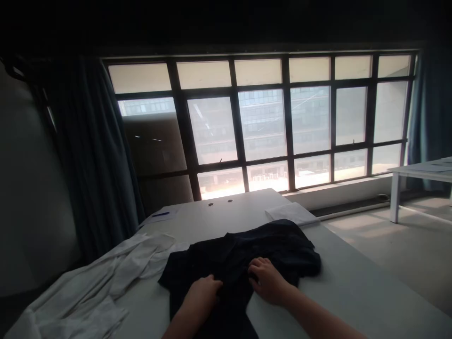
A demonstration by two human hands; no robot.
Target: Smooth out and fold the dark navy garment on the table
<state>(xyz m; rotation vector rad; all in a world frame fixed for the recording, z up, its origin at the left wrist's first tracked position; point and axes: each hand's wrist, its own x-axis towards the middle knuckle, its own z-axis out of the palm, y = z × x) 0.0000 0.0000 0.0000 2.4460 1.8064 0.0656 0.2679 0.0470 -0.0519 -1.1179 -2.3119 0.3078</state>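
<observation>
A dark navy garment (229, 256), looking like a shirt with a sleeve-like corner at the left, lies spread and wrinkled across the white table (197, 221). My left hand (202, 295) is on its near middle, fingers curled in and pinching the cloth. To the right of it, my right hand (265, 278) has its fingers bent over the garment's inner edge, gripping the fabric. The fingertips of both hands are partly hidden. Below the hands, the cloth runs out of view at the bottom.
Crumpled white cloth (116, 273) covers the table's left side. At the far right edge lies a folded white cloth (291, 213). A pen (160, 214) rests on paper at the far left. Beyond are windows (261, 125), a blue curtain (95, 165) and another white table (423, 168).
</observation>
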